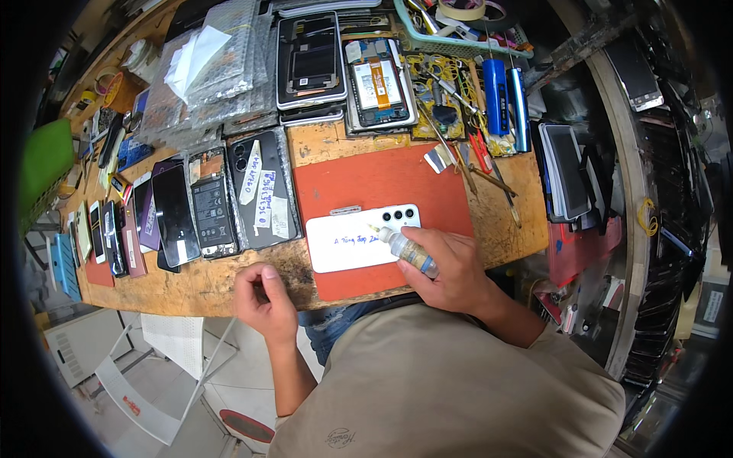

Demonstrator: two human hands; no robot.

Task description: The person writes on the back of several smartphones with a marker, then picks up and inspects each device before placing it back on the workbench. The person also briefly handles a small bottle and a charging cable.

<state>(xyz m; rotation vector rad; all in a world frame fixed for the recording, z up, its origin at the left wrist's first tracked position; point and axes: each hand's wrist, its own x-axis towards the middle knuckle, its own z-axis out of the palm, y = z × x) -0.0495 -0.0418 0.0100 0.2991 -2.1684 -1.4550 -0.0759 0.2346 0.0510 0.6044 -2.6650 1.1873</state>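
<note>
A white smartphone (pixel 336 243) lies back up on the red-orange mat (pixel 343 175), with handwriting across its back and a row of camera lenses near its right end. My right hand (pixel 454 267) grips a small dropper bottle (pixel 412 253), tilted so that its thin nozzle points up and left over the phone's back. Whether the tip touches the phone I cannot tell. By the bench's front edge, left of the mat, my left hand (pixel 266 301) is loosely curled, and nothing shows in it. A small clear strip (pixel 346 210) rests along the phone's far edge.
Left of the mat stand several phones, among them a dark one with handwritten labels (pixel 263 183) and an opened one (pixel 214 202). Bubble-wrap packs (pixel 229 84), a disassembled phone (pixel 378 84), a blue cylinder (pixel 496 95) and a tool basket (pixel 466 42) crowd the back. Brushes (pixel 462 168) lie right.
</note>
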